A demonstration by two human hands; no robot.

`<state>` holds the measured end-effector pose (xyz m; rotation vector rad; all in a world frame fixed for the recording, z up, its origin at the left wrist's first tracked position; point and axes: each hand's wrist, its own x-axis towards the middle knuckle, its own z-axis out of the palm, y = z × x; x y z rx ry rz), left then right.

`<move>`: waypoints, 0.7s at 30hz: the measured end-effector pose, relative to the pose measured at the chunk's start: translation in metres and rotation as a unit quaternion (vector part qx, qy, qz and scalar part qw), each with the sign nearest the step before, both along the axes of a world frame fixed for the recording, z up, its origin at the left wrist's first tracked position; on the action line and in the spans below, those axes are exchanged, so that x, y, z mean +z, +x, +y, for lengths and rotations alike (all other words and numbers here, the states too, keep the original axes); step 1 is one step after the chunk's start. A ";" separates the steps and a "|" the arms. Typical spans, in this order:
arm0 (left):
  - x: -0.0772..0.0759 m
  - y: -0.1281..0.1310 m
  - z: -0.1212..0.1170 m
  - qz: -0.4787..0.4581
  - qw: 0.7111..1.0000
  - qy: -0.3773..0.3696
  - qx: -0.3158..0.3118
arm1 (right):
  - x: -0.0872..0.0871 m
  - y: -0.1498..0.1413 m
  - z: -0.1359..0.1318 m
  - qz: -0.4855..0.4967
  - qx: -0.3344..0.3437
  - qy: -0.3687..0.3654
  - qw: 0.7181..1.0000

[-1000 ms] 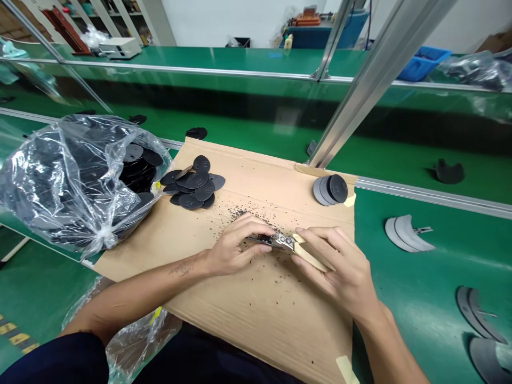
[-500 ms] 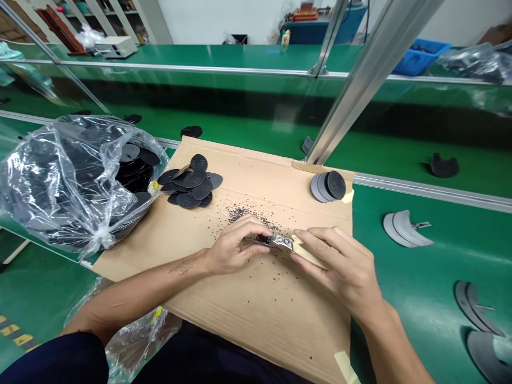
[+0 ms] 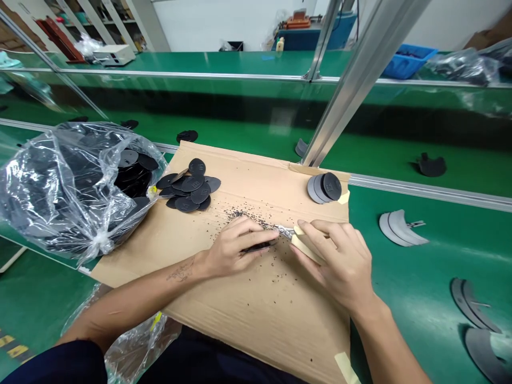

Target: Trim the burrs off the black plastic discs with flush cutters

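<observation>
My left hand (image 3: 236,244) is closed around a black plastic disc (image 3: 258,246), which it holds tilted over the cardboard sheet (image 3: 248,320). In my right hand (image 3: 340,256) are nippers (image 3: 306,245) with pale handles; their metal jaws point left, close to the disc's edge. Whether the jaws touch the disc I cannot tell. Small black scraps (image 3: 250,216) lie scattered on the cardboard around and beyond my hands. Left of them is a loose pile of black discs (image 3: 192,184). A short stack of discs (image 3: 325,188) stands at the far right corner of the cardboard.
A large clear plastic bag (image 3: 80,186) full of black discs sits at the left. An aluminium post (image 3: 360,85) rises behind the cardboard. Grey curved parts (image 3: 400,228) lie on the green bench to the right. A blue bin (image 3: 410,60) stands on the shelf behind.
My left hand has turned the disc, and its fingers now cover more of it. The nippers' jaws have drawn slightly away from my left fingers. The view has shifted a little.
</observation>
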<state>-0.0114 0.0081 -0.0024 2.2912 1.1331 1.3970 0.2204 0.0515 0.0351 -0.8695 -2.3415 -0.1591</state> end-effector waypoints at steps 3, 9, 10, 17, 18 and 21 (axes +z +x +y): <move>0.001 0.000 -0.001 0.044 0.997 -0.002 0.058 | -0.001 -0.001 -0.001 -0.016 -0.008 0.015 1.000; 0.007 0.000 -0.002 -0.061 0.991 -0.083 0.085 | -0.004 0.000 0.002 -0.001 -0.017 0.012 1.000; 0.007 -0.001 -0.001 -0.102 0.985 -0.114 0.081 | -0.004 0.000 0.002 0.008 -0.018 0.006 1.000; -0.002 -0.006 0.011 -0.310 0.895 -0.318 -0.046 | -0.005 -0.005 -0.003 0.107 0.001 -0.070 0.992; -0.002 -0.006 0.011 -0.306 0.893 -0.324 -0.060 | -0.005 -0.006 -0.005 0.122 0.014 -0.083 0.989; -0.001 -0.004 0.008 -0.286 0.908 -0.295 -0.084 | -0.008 -0.009 -0.011 0.138 0.050 -0.109 0.983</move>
